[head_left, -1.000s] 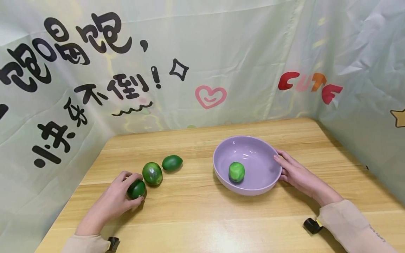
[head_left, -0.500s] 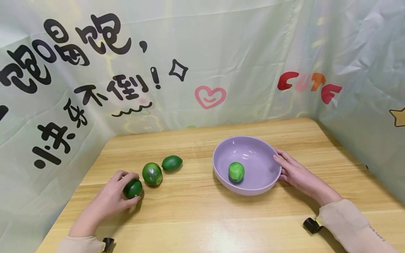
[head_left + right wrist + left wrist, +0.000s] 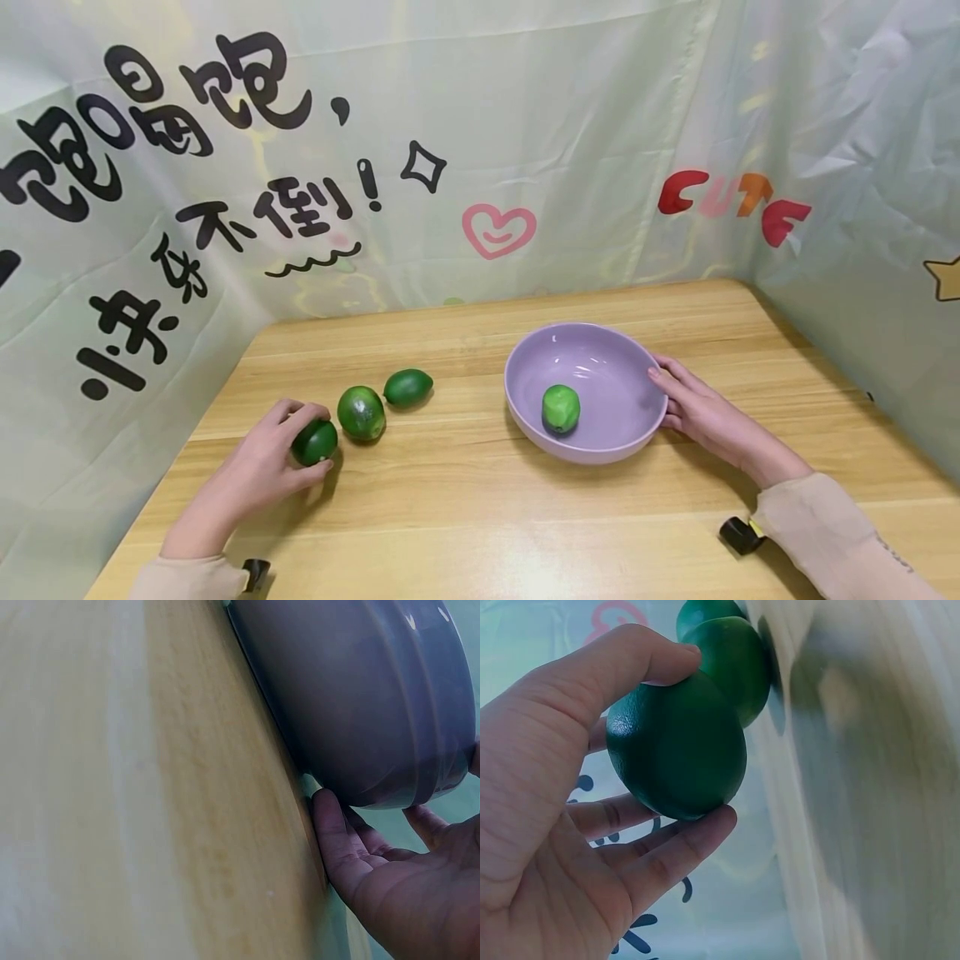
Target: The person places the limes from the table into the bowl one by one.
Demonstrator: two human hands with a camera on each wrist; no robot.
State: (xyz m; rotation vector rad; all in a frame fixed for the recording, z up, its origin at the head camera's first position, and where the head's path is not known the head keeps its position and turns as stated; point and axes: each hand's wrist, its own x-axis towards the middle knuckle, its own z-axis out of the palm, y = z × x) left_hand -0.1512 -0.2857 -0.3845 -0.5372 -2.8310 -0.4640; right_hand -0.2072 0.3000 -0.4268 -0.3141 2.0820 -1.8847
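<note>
My left hand (image 3: 262, 462) grips a dark green lime (image 3: 315, 442) between thumb and fingers at the table's left. In the left wrist view the thumb lies over one side of that lime (image 3: 679, 750) and fingertips touch the other. Just beyond it are a mottled green lime (image 3: 362, 413) and a smaller, pointed green lime (image 3: 408, 388). A purple bowl (image 3: 622, 417) stands right of centre with a brighter green lime (image 3: 561, 408) inside. My right hand (image 3: 701, 408) holds the bowl's right side, thumb at the rim and fingers against the outer wall.
Everything stands on a wooden table (image 3: 465, 508). Behind it and along both sides hangs a pale printed cloth (image 3: 585, 167). A small black device (image 3: 741, 535) sits at the right wrist and another black device (image 3: 257, 575) at the left wrist.
My left hand has drawn slightly left with the dark lime, which now stands apart from the mottled one. During the last half second hardly anything moves. The right hand and bowl stay put.
</note>
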